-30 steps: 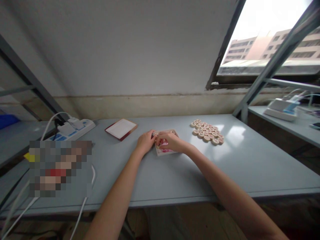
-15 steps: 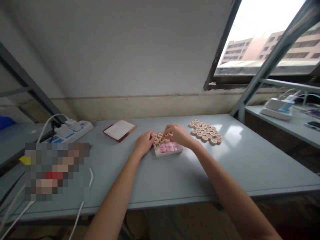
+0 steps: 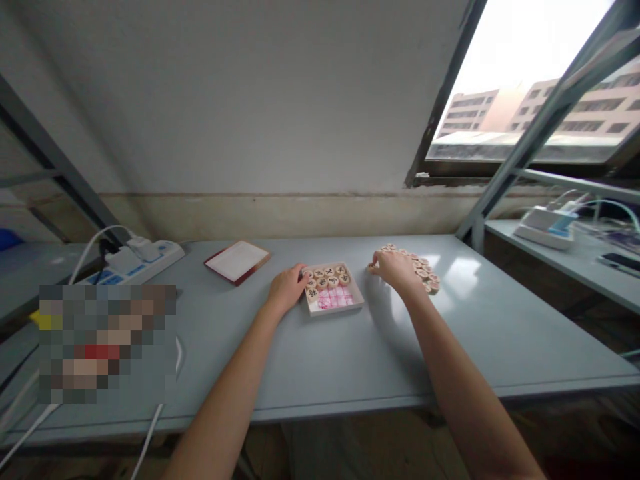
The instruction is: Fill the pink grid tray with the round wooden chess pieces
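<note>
A shallow, square, pale cardboard box [image 3: 332, 292] with a pink grid printed on its floor sits at the middle of the frame, on a grey-blue metal table [image 3: 350, 353]; its far rows are filled with round wooden game discs [image 3: 327, 276] bearing dark characters, while the near rows lie bare. The left hand [image 3: 286, 291] rests against the box's left edge, fingers curled loosely on the rim, holding nothing that I can make out. To the right of the box, a little higher in the frame and apart from it, lies a loose cluster of matching wooden discs [image 3: 425, 272] flat on the table. The right hand [image 3: 395, 270] is down on the left end of that cluster, fingers bent narrowly over the discs (whether a disc is pinched between them cannot be told, since the fingertips are hidden by the back of the hand). So the right hand is the one at the loose pieces, and the box lies to its left, just beside it; the cluster's long axis runs from upper left to lower right. Further out, a red-edged flat lid [image 3: 237, 261] with a white inside lies left of centre, and a white power strip [image 3: 137, 260] with cables sits at the table's far left corner.
</note>
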Tool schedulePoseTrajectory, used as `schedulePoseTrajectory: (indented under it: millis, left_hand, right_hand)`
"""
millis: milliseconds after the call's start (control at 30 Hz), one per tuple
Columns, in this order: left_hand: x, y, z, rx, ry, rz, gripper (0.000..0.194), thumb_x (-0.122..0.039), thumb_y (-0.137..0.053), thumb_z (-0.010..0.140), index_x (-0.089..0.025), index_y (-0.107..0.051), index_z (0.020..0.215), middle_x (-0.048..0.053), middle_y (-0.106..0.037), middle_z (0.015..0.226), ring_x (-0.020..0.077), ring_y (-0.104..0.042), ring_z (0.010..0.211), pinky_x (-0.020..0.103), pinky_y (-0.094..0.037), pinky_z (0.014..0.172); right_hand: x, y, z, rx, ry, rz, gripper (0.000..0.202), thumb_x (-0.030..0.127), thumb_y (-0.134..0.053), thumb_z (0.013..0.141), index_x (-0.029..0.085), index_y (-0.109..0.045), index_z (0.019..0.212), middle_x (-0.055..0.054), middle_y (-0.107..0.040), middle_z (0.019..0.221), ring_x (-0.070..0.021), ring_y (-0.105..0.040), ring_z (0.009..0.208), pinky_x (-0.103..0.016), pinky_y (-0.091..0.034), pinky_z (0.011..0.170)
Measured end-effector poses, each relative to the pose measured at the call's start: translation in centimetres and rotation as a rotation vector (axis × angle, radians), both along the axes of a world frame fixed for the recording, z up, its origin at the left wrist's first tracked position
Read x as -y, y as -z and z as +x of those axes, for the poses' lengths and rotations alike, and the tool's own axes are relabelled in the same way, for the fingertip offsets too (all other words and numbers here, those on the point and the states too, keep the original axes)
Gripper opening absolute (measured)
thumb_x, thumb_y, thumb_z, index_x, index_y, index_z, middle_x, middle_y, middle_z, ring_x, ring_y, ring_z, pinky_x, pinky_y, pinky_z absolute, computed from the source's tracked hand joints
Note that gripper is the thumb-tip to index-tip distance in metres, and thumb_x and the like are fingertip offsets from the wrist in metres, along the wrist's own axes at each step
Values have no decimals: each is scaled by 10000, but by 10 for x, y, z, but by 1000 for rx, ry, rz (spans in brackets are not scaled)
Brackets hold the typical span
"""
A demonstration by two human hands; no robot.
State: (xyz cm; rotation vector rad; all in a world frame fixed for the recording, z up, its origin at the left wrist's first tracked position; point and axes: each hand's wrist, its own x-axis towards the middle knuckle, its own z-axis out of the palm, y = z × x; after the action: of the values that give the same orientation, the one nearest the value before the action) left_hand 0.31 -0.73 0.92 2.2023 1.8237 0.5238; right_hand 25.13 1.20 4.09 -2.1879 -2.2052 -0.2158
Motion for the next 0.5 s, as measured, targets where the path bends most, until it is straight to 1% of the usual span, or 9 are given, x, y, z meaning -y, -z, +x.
schedulePoseTrajectory:
  millis: [67,133,233,300,400,500]
  left_hand:
    - [0,0,-1,1,2,11,334,-350,-362,845,-212,-507,1114,70,-633,964,173,-577,845,243,-395,708]
    - [0,1,-1,6,9,23,327,-349,-362,846,-215,-509,1105,70,-633,967,171,-579,838,242,-395,704]
    - [-1,1,-1,8,18,23,322,-348,-358,847,-214,-513,1095,67,-636,957,168,-582,824,238,-394,694]
    - [-1,1,-1,0,18,24,323,-351,-356,847,-214,-514,1092,67,-638,952,169,-584,817,238,-392,686]
    - [-1,2,-2,-8,23,43,327,-357,-348,848,-212,-515,1088,70,-641,938,175,-586,805,243,-390,677]
    - [-2,3,-2,-5,35,59,325,-360,-342,850,-213,-516,1082,68,-643,929,174,-586,796,243,-388,671]
  right_hand:
    - [-1,-2,-4,-110,-83,-26,246,399,-538,727,210,-650,837,-68,-652,761,-180,-580,671,-256,-360,563]
    - [0,-6,-8,-228,-208,-16,269,443,-525,730,225,-647,828,-41,-648,771,-161,-569,657,-247,-366,564]
    - [1,-10,-18,-368,-459,9,252,428,-535,732,232,-637,853,-19,-637,808,-140,-557,694,-235,-378,604]
    - [3,-10,-29,-416,-595,-39,253,404,-575,706,227,-635,876,-18,-632,807,-134,-551,702,-227,-381,612]
    - [9,-5,-47,-413,-704,-144,241,341,-621,669,231,-638,883,-12,-635,795,-131,-549,684,-223,-378,602]
    - [14,0,-59,-374,-769,-147,229,232,-624,656,246,-634,885,-8,-642,831,-138,-557,737,-228,-376,640]
